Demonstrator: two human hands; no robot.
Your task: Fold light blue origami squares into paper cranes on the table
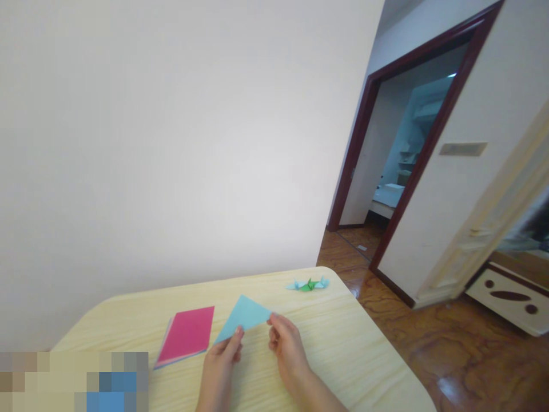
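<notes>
In front of me, my left hand (219,369) and my right hand (288,350) hold a folded light-blue paper triangle (242,317) above the pale wooden table (338,332). The left fingers pinch its lower edge, and the right fingers pinch its right corner. To the left lies a stack of square origami paper (185,335), with a pink sheet on top and other colours showing at its edges. A small green and light-blue origami crane (307,284) rests near the far edge, beyond both hands.
The table's rounded corner is at the far right, with a glossy brown wooden floor (398,326) beyond it. A white wall (171,143) rises behind the table. To the right are a dark-framed doorway (386,154) and a cream door (472,246). A pixelated patch covers the lower left.
</notes>
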